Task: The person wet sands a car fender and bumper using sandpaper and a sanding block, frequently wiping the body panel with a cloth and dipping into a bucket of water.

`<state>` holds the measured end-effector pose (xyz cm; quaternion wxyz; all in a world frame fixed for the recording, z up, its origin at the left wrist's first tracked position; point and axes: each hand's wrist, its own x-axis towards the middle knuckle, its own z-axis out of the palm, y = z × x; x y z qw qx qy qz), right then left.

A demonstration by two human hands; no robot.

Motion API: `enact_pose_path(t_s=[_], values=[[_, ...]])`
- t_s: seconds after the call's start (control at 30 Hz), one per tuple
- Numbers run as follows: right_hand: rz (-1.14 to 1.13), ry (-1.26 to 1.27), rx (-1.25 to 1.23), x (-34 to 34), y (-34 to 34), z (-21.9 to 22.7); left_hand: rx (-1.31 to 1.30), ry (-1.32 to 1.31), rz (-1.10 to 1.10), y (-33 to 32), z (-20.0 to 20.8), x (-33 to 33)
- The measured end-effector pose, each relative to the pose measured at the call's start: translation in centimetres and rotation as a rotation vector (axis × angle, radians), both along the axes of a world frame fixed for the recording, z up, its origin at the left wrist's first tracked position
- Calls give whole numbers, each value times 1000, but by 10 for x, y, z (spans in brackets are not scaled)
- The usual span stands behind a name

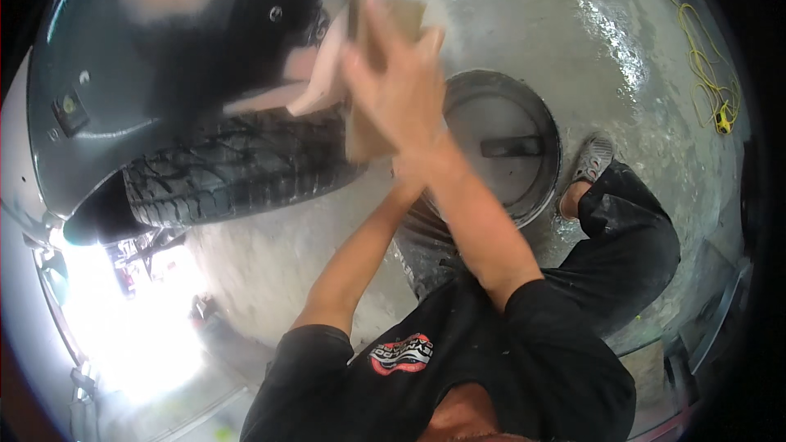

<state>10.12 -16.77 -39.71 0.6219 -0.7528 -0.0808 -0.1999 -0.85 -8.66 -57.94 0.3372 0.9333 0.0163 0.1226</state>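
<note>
My right hand (399, 86) is raised at the wheel arch of a dark grey car (106, 57), fingers closed on a flat tan block (364, 141) whose top edge shows above the fingertips. A pale pinkish sheet (323, 86), blurred, lies against the arch just left of that hand. My left forearm (360, 254) reaches up beneath my right wrist. Its hand is hidden behind the wrist and the block, so its grip cannot be made out. The black treaded tyre (237, 168) sits directly below and left of both hands.
Wet concrete floor (589, 41) surrounds a round metal manhole cover (503, 143) right of my arms. My leg in dark trousers and a grey shoe (591, 160) rest at its edge. A yellow cord (708, 86) lies far right. Bright glare fills the lower left.
</note>
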Motion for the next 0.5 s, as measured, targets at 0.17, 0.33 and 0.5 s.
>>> enact_pose_path(t_s=[0.17, 0.33, 0.5], values=[[37, -27, -19, -37, 4, -9, 361, -155, -42, -16, 16, 6], [75, 27, -67, -45, -3, 4, 385, -91, -45, -1, 2, -2], [46, 124, -35, -47, -5, -3, 322, -126, -88, -13, 5, 4]])
